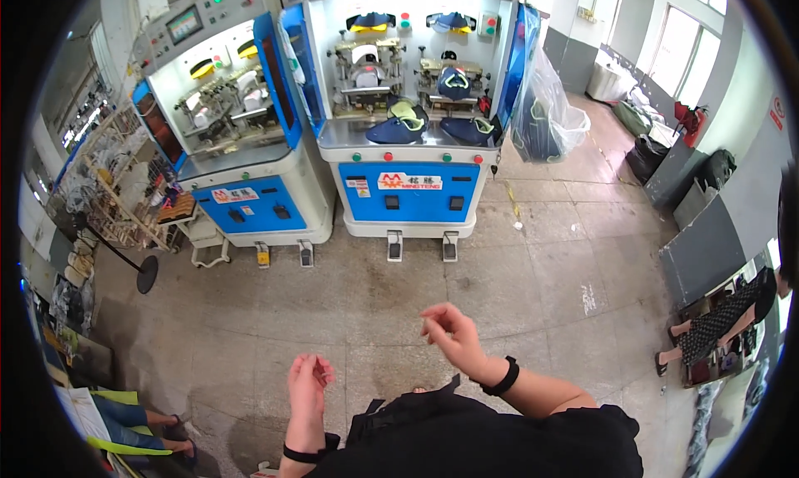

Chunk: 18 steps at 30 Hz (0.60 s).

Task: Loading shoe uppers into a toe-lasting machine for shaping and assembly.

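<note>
Above the floor in front of my body, my left hand (310,381) is raised with its fingers loosely bent and somewhat apart, and nothing shows in it. Farther right, my right hand (452,336) is held up, thumb and fingers loosely curled with a gap between them, also without a visible object. Neither touches anything. Ahead stands a blue and white two-station shoe machine (408,196). On its metal ledge lie a dark blue shoe with a lime lining (398,130) and another dark blue shoe (468,131). A third shoe upper (454,82) sits at the right station.
A similar machine (254,203) stands to the left, beside a rack (108,186). Foot pedals (394,246) stick out at floor level. A clear plastic bag (545,112) hangs at the right side. One person (133,424) is at lower left, another (720,328) at far right.
</note>
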{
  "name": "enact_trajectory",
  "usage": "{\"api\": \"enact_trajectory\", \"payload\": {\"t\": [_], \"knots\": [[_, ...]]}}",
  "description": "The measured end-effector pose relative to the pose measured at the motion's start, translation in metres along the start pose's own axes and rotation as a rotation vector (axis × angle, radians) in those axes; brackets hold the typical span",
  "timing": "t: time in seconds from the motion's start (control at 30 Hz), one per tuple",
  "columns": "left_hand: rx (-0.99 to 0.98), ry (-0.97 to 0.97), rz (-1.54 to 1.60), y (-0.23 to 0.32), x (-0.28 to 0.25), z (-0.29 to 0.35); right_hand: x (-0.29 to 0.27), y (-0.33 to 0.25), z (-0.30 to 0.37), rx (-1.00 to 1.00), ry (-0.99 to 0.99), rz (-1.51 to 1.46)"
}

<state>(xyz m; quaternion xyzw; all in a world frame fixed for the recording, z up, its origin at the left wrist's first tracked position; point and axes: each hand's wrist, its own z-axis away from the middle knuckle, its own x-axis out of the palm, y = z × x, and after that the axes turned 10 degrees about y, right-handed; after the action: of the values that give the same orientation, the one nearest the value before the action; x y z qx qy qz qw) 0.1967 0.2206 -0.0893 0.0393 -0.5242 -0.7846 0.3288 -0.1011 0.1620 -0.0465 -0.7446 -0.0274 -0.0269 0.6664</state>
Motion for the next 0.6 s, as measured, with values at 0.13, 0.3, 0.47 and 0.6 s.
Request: {"api": "enact_trajectory", "payload": {"t": [0.13, 0.3, 0.47, 0.6], "knots": [[-0.079, 0.013, -0.11, 0.013, 0.047, -0.085, -0.016, 0.028, -0.082, 0.096, 0.135, -0.037], [-0.039, -0.062, -0.161, 0.046, 0.101, -0.218, -0.034, 0.082, -0.183, 0.312, 0.366, -0.063], [-0.023, -0.065, -0.197, 0.103, 0.177, -0.328, -0.069, 0.089, -0.257, 0.343, 0.693, -0.061], [0.006, -0.131, -0.232, 0.122, 0.243, -0.404, -0.076, 0.078, -0.311, 0.354, 0.818, -0.048]]}}
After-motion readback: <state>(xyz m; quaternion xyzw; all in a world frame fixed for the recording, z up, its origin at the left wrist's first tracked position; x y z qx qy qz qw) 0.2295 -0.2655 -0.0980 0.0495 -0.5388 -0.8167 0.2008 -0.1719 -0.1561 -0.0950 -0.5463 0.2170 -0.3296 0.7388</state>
